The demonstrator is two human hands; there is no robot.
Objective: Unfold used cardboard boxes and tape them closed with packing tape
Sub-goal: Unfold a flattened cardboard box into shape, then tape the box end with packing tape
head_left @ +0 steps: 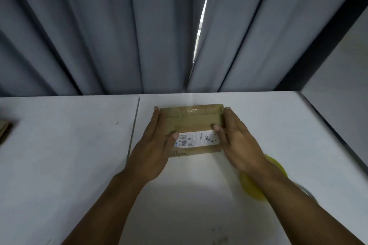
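the cardboard box [191, 119] sat on the white counter [69, 145], label [197, 138] up. my left grip [154, 145] and right grip [239, 141] pressed its two sides with straight, open fingers, thumbs resting on top.

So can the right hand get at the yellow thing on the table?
Probably yes. The yellow thing lies on the table just under the right forearm; the right hand must only leave the box and draw back.

Grey curtain [99, 26] — white table [59, 165]
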